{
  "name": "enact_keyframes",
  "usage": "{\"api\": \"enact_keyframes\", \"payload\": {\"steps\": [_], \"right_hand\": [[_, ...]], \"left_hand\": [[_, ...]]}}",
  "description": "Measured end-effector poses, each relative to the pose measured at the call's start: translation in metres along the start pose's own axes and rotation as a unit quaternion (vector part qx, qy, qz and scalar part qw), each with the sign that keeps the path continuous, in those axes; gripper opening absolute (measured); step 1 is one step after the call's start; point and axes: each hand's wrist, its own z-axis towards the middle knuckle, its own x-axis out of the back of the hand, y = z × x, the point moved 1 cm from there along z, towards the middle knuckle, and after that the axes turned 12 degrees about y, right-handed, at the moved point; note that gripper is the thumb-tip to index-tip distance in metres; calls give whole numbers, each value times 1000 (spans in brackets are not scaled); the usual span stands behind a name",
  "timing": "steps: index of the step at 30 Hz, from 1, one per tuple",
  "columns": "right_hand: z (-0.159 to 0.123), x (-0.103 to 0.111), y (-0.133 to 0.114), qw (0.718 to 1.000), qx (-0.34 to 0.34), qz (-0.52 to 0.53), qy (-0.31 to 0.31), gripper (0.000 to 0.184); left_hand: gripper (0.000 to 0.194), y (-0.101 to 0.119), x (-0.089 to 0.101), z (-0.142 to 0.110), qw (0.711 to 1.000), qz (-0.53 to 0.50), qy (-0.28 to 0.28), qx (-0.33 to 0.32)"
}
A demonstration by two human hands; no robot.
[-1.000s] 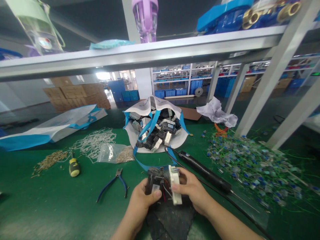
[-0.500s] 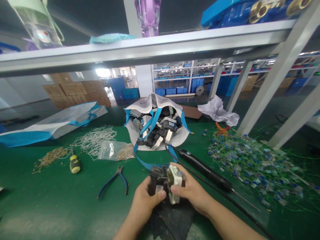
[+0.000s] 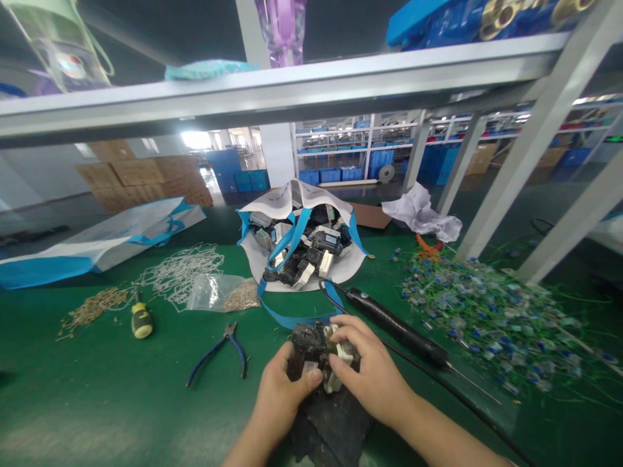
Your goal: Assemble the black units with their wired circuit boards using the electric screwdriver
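My left hand (image 3: 282,392) grips the black housing (image 3: 306,347) of a small device, with the thumb beside a pale label. On the device's right side is a cream-white part (image 3: 331,381), pinched between the thumb and fingers of my right hand (image 3: 377,373), which partly cover it. The two parts touch; whether they are joined cannot be made out. Under the hands lies a black cloth-like sheet (image 3: 333,428). Just beyond stands an open white bag (image 3: 257,263) with blue handles, full of similar black-and-white devices (image 3: 326,241).
Blue-handled pliers (image 3: 228,332) and a yellow-black screwdriver (image 3: 141,321) lie left. A corded black electric screwdriver (image 3: 399,327) lies close on the right, near a heap of small blue-and-clear parts with green wires (image 3: 487,324). A shelf (image 3: 292,87) crosses overhead.
My right hand has shifted its fingers over the front of the white part, covering more of it. My left hand keeps its hold. The view has moved slightly.
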Motion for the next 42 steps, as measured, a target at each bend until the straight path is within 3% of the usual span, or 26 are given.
{"api": "enact_keyframes", "payload": {"steps": [9,16,27,33,36,42], "right_hand": [[4,5,-3,999,-3,23,-41,9],[1,3,-5,998,5,35,-43,12],[5,3,-1,997,-10,68,-25,14],[4,5,-5,999,5,13,-35,7],[1,7,-11,997,40,-20,-55,18],[-1,7,-19,991,81,-89,-66,19]], "left_hand": [[46,-2,-2,0,1000,-13,-3,-20],[44,0,-5,-2,999,13,20,-30],[42,0,-4,-1,999,-43,-15,-16],[44,-1,-4,0,999,-38,-6,-16],[42,-2,-4,0,999,-35,0,-21],[43,-2,-5,-2,999,-8,4,-45]]}}
